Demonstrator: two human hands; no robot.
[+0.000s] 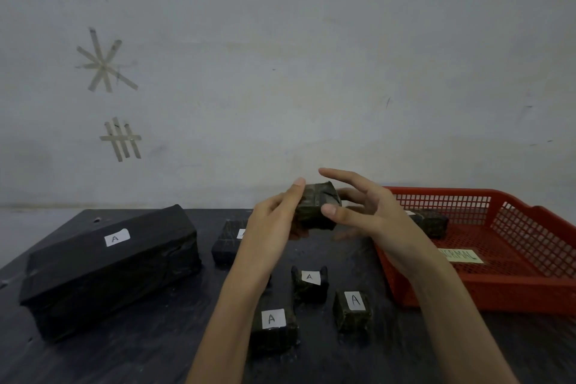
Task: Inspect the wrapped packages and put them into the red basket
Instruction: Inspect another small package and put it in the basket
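I hold a small dark wrapped package (316, 206) up above the table's middle. My left hand (274, 221) grips its left side. My right hand (364, 206) touches its right side with the thumb, its other fingers spread apart. The red basket (498, 290) stands at the right, with one dark package (431, 221) lying inside near its far left corner. On the dark table (156, 346) lie more black packages with white "A" labels: a big one (109, 262) at the left, a medium one (227, 241) behind my left arm, and three small ones (310, 282) (353, 310) (272, 326) near the front.
A grey wall with strips of tape stuck to it rises right behind the table. A pale label with writing (461, 256) lies on the basket's floor. The basket's near rim stands between the small packages and the basket floor.
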